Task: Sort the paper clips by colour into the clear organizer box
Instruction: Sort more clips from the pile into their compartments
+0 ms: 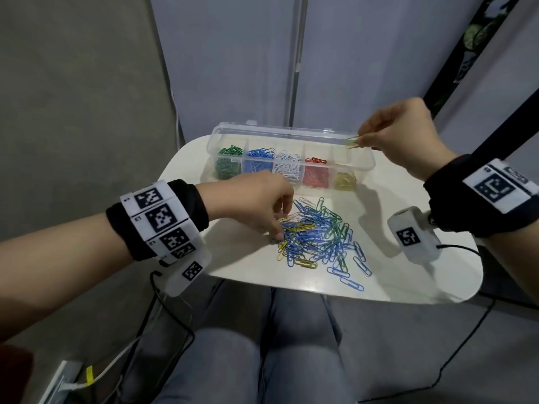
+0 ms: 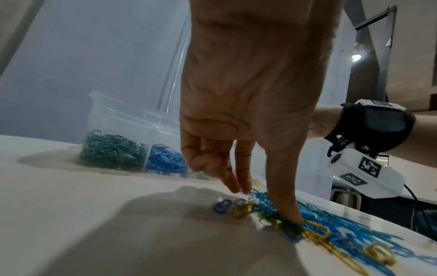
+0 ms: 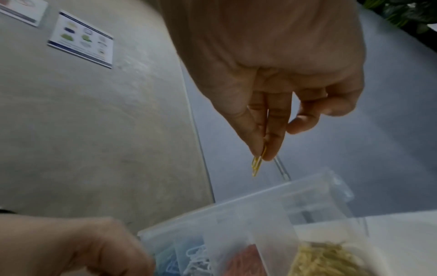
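The right hand (image 1: 404, 132) pinches 1 yellow wire paper clip (image 1: 352, 142) above the clear plastic 5-compartment organizer box (image 1: 368, 163) at 1 o'clock. The left hand (image 1: 256, 199) presses the loose mixed-colour clip pile (image 1: 318, 234), fingertips apparently empty, blurred.

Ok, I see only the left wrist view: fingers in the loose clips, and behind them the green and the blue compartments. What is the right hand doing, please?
Observer: The right hand pinches one yellow clip above the right end of the organizer box.
Operator: Is there a place for yellow at that end?
Observer: Yes, the yellow compartment is the last one on the right, beside the red compartment.
Operator: And what lies between blue and red?
Observer: The white clips, in the middle compartment.
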Demonstrator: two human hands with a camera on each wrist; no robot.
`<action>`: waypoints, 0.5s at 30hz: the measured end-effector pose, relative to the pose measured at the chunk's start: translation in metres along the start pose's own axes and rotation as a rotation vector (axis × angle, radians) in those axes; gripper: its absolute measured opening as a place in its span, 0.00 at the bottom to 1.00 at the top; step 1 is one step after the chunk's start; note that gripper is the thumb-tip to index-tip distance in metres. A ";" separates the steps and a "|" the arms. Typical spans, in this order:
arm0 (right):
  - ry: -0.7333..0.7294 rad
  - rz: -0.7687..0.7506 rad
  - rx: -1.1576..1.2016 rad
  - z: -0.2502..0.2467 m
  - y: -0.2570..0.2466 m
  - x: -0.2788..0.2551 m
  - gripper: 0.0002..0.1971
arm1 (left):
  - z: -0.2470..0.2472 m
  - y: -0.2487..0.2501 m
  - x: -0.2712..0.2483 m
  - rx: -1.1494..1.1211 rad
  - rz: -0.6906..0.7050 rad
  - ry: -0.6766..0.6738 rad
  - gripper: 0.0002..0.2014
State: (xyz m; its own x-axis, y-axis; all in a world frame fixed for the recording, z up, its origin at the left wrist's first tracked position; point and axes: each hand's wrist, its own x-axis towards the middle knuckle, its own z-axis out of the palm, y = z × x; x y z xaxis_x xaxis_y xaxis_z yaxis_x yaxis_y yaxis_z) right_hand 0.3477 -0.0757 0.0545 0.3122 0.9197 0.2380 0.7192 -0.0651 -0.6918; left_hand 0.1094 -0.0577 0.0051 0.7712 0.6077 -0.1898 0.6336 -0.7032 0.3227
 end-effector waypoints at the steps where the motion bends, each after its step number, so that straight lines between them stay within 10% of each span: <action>1: -0.013 0.008 -0.018 0.002 0.003 0.002 0.09 | 0.001 -0.001 0.000 0.002 -0.003 -0.008 0.22; 15: -0.268 -0.059 0.014 0.028 -0.016 -0.045 0.04 | 0.001 -0.012 -0.001 -0.384 -0.021 -0.033 0.03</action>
State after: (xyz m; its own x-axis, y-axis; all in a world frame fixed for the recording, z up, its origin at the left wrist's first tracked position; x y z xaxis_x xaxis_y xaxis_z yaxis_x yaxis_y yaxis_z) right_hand 0.3045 -0.1053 0.0357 0.0934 0.9915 0.0911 0.7219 -0.0044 -0.6920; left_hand 0.1014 -0.0502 0.0002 0.7637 0.6040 -0.2278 0.5846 -0.4974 0.6409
